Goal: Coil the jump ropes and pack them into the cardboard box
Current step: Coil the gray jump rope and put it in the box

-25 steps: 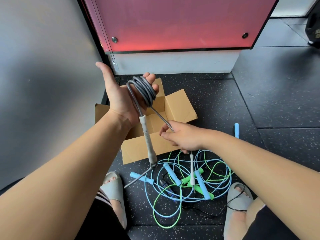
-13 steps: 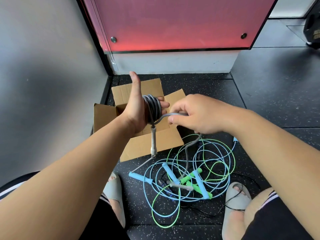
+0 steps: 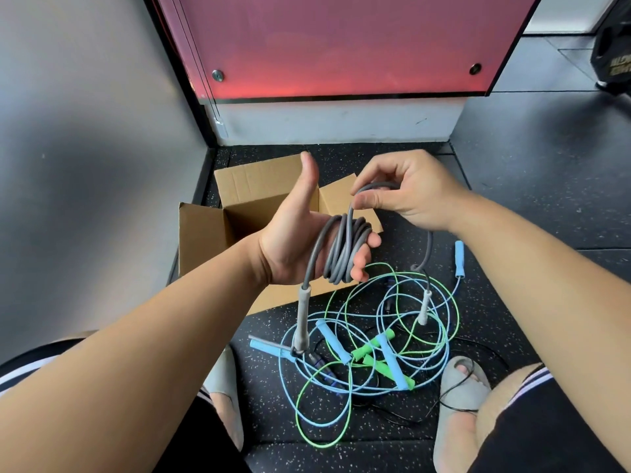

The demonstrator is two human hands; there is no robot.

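A grey jump rope (image 3: 345, 249) is wound in several turns around the fingers of my left hand (image 3: 300, 244), thumb pointing up. One grey handle (image 3: 302, 319) hangs down from the coil. My right hand (image 3: 406, 196) pinches the free length of the same rope just above the coil; the rest trails down to the second grey handle (image 3: 424, 307), which hangs above the floor. Behind my left hand stands the open cardboard box (image 3: 211, 233). On the floor lies a tangle of a light blue rope (image 3: 386, 353) and a green rope (image 3: 372, 349).
My feet in grey slippers (image 3: 459, 397) flank the rope pile. A thin black cord (image 3: 454, 387) crosses the right slipper. A grey wall stands to the left, a red panel (image 3: 338, 42) ahead. Black speckled mats cover the floor.
My right hand has swung up and over from below the coil, laying another turn of grey rope on my left hand. The second grey handle has lifted off the pile.
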